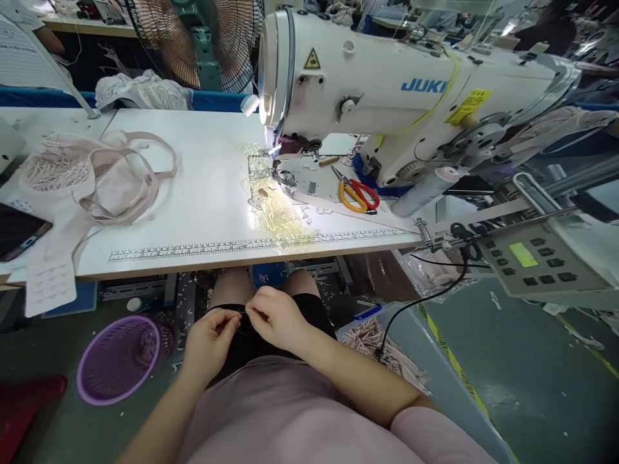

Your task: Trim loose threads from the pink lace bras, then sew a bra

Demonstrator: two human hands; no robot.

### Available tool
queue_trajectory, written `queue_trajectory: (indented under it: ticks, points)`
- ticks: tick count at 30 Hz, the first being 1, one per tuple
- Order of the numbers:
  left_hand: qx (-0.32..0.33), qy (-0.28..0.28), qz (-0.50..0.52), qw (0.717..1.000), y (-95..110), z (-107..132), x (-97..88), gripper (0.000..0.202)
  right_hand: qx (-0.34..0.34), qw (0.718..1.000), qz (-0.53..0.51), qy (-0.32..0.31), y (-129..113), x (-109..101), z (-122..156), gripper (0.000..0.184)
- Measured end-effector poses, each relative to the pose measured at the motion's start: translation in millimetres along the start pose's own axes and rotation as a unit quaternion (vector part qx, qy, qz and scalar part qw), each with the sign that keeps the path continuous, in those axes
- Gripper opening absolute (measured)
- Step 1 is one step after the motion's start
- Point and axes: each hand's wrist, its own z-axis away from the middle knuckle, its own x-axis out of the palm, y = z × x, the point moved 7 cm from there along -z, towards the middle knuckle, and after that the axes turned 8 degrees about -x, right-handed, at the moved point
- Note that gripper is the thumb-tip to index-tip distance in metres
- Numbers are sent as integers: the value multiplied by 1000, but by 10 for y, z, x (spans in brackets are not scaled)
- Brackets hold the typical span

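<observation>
Above my lap, my left hand (pixel 211 338) and my right hand (pixel 276 320) are held close together, each with thumb and forefinger pinched. Whatever sits between the fingertips is too small and thin to make out. In front of them stands a white JUKI sewing machine (pixel 367 71) on a white table (pixel 203 187). Under its needle area lies a clear yellowish plastic film (pixel 278 209). Scissors (pixel 355 192) with one yellow and one red handle rest on the machine bed. A pale pink bra (pixel 116 183) lies on the table at the left.
A printed ruler (pixel 232 246) runs along the table's front edge. A control panel (pixel 536 254) juts out at the right. On the floor stand a purple basket (pixel 118 361) and a grey bin (pixel 449 393) holding pink straps. Behind the table is a fan (pixel 203 38); a phone (pixel 22 231) lies far left.
</observation>
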Motion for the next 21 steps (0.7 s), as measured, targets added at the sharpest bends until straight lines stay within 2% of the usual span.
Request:
queue_trajectory:
  ticks: [3, 9, 13, 16, 18, 21]
  points:
    - [5, -7, 0, 1000, 36, 4, 10, 19, -34, 999, 20, -25, -65, -1, -69, 20]
    - [-2, 7, 28, 1000, 12, 14, -20, 20, 15, 999, -16, -36, 81, -45, -72, 14]
    - [-18, 12, 52, 998, -40, -16, -22, 21, -46, 997, 21, -61, -118, -48, -10, 17]
    - [-15, -3, 61, 998, 4, -10, 4, 17, -92, 991, 53, -77, -221, -42, -96, 17]
    - [-13, -11, 74, 997, 29, 5, 12, 15, -74, 994, 42, -71, -150, -55, -183, 16]
    - [-31, -7, 116, 993, -22, 13, 0, 13, -12, 999, 9, -52, 40, -67, -218, 15]
